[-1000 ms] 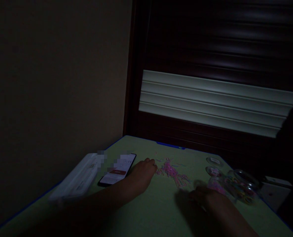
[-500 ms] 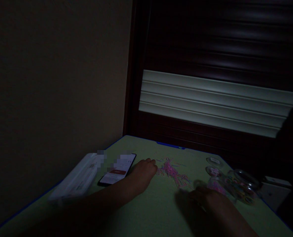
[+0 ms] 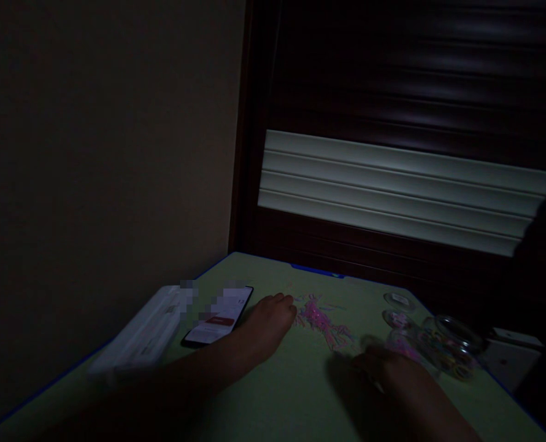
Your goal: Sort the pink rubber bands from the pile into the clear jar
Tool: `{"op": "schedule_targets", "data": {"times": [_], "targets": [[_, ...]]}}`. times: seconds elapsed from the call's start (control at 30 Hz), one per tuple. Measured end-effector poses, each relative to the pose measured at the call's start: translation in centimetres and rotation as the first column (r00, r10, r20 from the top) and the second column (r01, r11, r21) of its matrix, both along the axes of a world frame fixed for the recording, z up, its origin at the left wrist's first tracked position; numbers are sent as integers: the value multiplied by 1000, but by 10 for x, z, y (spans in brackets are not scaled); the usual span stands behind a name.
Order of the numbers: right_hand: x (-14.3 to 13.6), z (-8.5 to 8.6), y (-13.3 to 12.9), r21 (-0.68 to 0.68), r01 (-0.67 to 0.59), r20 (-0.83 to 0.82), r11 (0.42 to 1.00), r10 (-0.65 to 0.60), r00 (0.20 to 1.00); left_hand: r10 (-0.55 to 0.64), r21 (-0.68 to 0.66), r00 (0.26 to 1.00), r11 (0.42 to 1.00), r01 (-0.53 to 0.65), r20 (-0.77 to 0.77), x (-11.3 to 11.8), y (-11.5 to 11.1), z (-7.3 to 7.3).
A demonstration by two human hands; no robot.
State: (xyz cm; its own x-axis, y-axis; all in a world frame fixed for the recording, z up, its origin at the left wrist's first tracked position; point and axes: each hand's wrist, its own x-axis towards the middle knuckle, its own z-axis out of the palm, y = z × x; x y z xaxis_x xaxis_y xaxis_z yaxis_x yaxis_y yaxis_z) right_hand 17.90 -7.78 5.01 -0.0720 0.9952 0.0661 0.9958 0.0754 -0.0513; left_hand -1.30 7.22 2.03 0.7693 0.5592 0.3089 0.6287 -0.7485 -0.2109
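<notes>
As traced outward from the left hand (image 3: pixel 273 319), note curled fingers (image 3: pixel 282 299) beside one loose pink heap (image 3: pixel 318 316) on the table (image 3: pixel 273 393), right hand (image 3: pixel 386 368) by one pink-filled tub (image 3: pixel 405 345); grip of either impossible to tell. Judge progress as partial: some pink in the tub, more loose outside. Count one phone (image 3: pixel 215 325), one long case (image 3: pixel 139 337), one jar (image 3: pixel 443 350) of coloured bands (image 3: pixel 461 369), two small discs (image 3: pixel 399 301).

Left grip (image 3: pixel 270 322), right grip (image 3: pixel 390 371), both wrists (image 3: pixel 238 354) bare.

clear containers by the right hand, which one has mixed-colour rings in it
The jar farthest right on the table: its rings show yellow among other colours, while the container just left of it looks pink inside.
</notes>
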Motion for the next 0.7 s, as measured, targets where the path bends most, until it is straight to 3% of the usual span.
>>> {"op": "schedule_targets", "data": {"times": [0.17,0.3,0.4,0.5,0.6,0.7], "targets": [[2,0,-1,104,2,-17,995,0,1000,-95,-40,991,994,99,94,2,-20,11],[3,0,0,125,-30,-21,992,32,999,-190,-143,940,961,237,284,6,-36,8],[4,-1,0,131,-35,-17,991,38,999,-111,-357,880,885,298,462,12,-48,-2],[5,-3,0,154,-34,-37,987,41,998,-33,-489,843,802,343,537,18,-57,-15],[5,-5,1,189,-44,-46,981,54,998,2,-564,842,744,359,539,22,-59,-24],[5,-6,1,190,-51,-53,981,62,997,8,-580,841,728,366,541,25,-57,-29]]}}
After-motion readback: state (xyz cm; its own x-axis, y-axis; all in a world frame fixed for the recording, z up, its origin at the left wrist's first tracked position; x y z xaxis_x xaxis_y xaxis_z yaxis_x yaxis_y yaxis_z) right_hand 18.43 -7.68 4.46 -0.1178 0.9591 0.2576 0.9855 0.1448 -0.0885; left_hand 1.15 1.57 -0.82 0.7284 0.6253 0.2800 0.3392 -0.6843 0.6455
